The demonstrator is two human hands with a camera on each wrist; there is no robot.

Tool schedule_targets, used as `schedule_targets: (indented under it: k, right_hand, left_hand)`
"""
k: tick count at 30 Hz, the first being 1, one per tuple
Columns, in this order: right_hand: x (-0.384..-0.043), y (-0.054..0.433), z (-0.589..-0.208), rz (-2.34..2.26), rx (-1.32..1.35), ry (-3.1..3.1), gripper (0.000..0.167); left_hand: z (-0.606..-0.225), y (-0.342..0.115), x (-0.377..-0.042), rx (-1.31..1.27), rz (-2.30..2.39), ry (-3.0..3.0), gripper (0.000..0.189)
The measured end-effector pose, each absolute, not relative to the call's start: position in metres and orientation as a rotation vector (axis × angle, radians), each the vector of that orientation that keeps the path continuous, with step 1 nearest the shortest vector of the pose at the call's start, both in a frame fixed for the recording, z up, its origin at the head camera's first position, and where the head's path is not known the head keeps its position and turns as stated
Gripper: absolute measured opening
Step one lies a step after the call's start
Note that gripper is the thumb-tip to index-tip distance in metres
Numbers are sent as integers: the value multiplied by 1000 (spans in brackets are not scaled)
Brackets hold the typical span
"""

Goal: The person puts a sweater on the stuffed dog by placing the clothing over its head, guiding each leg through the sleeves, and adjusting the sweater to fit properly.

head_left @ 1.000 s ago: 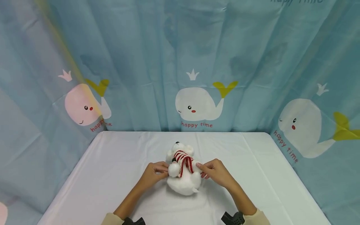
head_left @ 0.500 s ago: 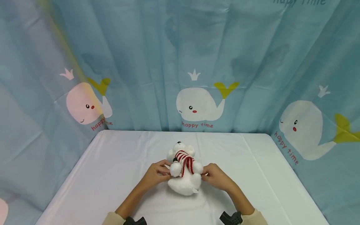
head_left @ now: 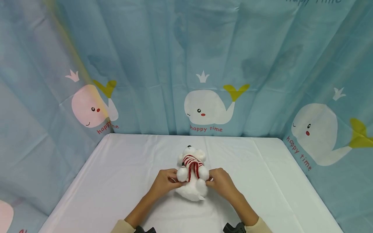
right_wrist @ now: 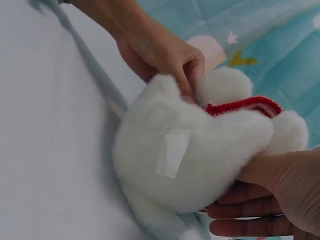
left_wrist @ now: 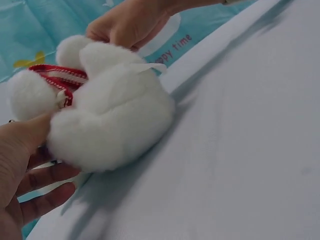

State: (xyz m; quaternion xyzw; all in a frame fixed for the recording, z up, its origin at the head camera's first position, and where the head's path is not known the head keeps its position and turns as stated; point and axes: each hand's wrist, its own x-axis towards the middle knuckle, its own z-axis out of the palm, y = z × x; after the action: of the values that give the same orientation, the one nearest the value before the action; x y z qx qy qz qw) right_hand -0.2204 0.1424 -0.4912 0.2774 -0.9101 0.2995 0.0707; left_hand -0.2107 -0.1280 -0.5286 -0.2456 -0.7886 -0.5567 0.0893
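A white plush bear [head_left: 190, 191] sits on the table in the head view, its dark nose tipped up and away. Around its neck is a red-and-white striped scarf [head_left: 193, 163]. My left hand [head_left: 165, 183] holds its left side, the thumb just below the round paw. On the opposite side my right hand [head_left: 222, 183] grips it between thumb and fingers. In the left wrist view, the left hand's fingers [left_wrist: 47, 177] reach beneath the toy [left_wrist: 115, 120]. The right wrist view shows a white tag [right_wrist: 173, 152] on the plush and the right hand's fingers [right_wrist: 250, 207] under it.
A white cloth covers the table [head_left: 122, 168]. Blue curtains [head_left: 151, 64] with printed whales stand along its back and both sides. Dark wrist mounts [head_left: 234, 228] sit by the sleeves.
My right thumb has left the top of the bear's arm and now lies lower, by its side. The left thumb has slid inward below the paw. The bear shifts slightly rightward in view.
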Motion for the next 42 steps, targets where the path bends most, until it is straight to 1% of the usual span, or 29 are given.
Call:
schedule_targets:
  k: [3,6,9,13,16,21,24,30,32,36,39,40,42]
  right_hand:
    - [-218,140,-490,851,802,-2729,29]
    - [-217,140,-490,844,768,-2727,34]
    - [-217,141,-490,833,737,-2741,42]
    - [-219,145,-492,757,724,-2769,46]
    - [-221,151,-494,644,706,-2795,47]
    - [-226,161,-497,488,632,-2814,49]
    - [-228,163,-500,514,623,-2830,49]
    - [-227,158,-500,765,743,-2907,43]
    - [-226,156,-497,810,793,-2893,38]
    - [-222,157,-487,825,826,-2863,18]
    - [-218,157,-475,916,753,-2801,1]
    - [-216,155,-471,962,725,-2765,3]
    - [-211,148,-462,1025,694,-2688,15]
  left_hand:
    - [-529,-120,-210,-708,-1561,-2346,16]
    - [-530,-114,-210,-686,-1425,-2365,21]
    - [-530,-114,-212,-652,-1360,-2421,19]
    - [-525,-126,-217,-606,-1388,-2569,14]
    - [-519,-140,-223,-563,-1287,-2694,12]
    - [-516,-161,-231,-407,-872,-2812,23]
    - [-518,-165,-232,-428,-759,-2845,23]
    - [-516,-165,-226,-667,-886,-2877,10]
    - [-509,-166,-227,-708,-957,-2884,11]
    - [-489,-168,-236,-811,-1063,-2877,28]
    - [-472,-164,-247,-877,-1126,-2847,29]
    - [-467,-162,-251,-888,-1149,-2831,28]
    - [-456,-155,-258,-867,-1169,-2818,20]
